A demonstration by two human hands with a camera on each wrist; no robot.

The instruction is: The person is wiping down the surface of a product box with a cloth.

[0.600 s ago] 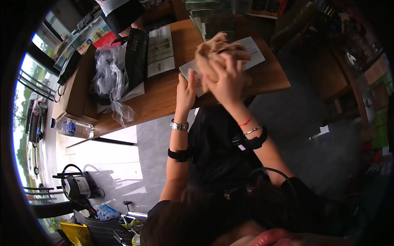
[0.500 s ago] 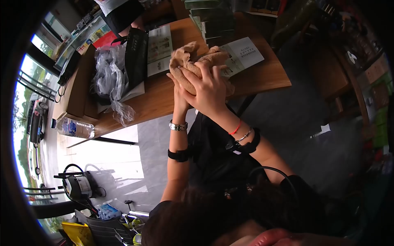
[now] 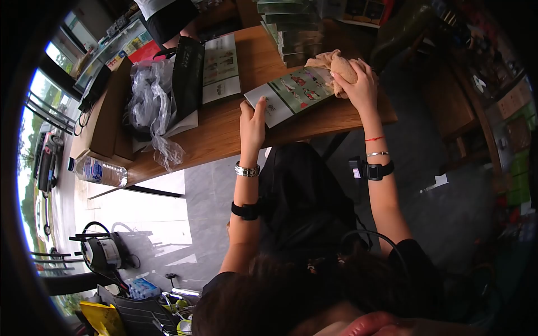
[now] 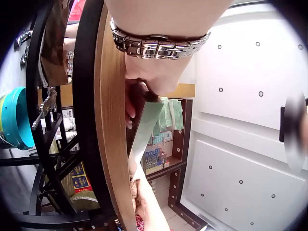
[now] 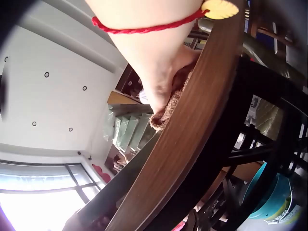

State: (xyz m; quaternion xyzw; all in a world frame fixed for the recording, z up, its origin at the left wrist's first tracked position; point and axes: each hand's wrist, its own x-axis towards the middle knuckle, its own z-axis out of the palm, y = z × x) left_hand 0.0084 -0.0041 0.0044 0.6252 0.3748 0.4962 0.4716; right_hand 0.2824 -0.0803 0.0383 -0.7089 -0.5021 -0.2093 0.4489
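A flat grey-green printed box [image 3: 297, 94] lies slanted near the front edge of the wooden table [image 3: 330, 120]. My left hand [image 3: 253, 126] grips its left end, thumb over the top face and fingers at the edge. In the left wrist view those fingers [image 4: 130, 108] are partly hidden beside the table edge. At the box's right end my right hand [image 3: 361, 87] holds a bunched light-brown cloth [image 3: 342, 68] against it. The cloth's fuzzy edge [image 5: 161, 118] shows under the hand in the right wrist view.
A stack of green-grey boxes [image 3: 288, 33] stands at the back. To the left lie a similar printed box [image 3: 220, 70], a black bag [image 3: 186, 75] and crumpled clear plastic [image 3: 150, 98]. A water bottle [image 3: 101, 171] lies at the left table corner. Another person's legs [image 3: 171, 28] are behind.
My right hand has carried the cloth from over my left hand, at the box's left end, rightward to the far right end. The box's printed face is now uncovered.
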